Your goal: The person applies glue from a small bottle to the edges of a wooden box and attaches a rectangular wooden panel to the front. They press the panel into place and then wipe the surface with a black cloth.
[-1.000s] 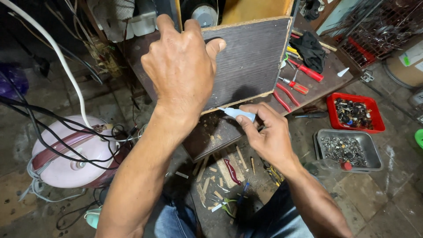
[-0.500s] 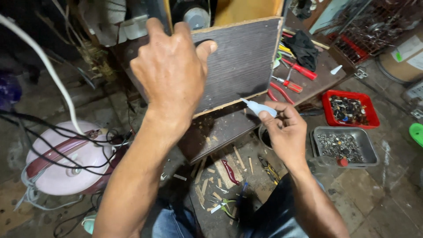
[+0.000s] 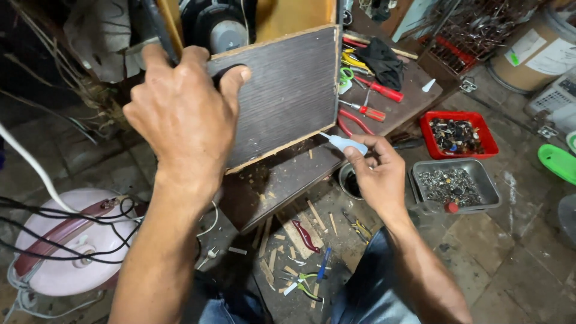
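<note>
Dark ribbed panel [image 3: 282,96], red tray [image 3: 459,117], grey tray [image 3: 480,174], pink appliance [image 3: 66,264].

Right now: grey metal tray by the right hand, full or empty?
Partly full. The grey metal tray holds a heap of small metal parts, with bare floor showing near its rim.

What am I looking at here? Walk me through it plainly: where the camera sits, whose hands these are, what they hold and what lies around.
There is no machine. A person wears a camera on the head, so you look down along both of their arms. The left hand grips the top edge of a dark wooden panel, part of an open box with a speaker inside. The right hand holds a small pale tube with its nozzle at the panel's lower corner. Behind lie red-handled tools on a workbench. To the right sit a red tray and a metal tray of small parts. Wood scraps litter the floor.
</note>
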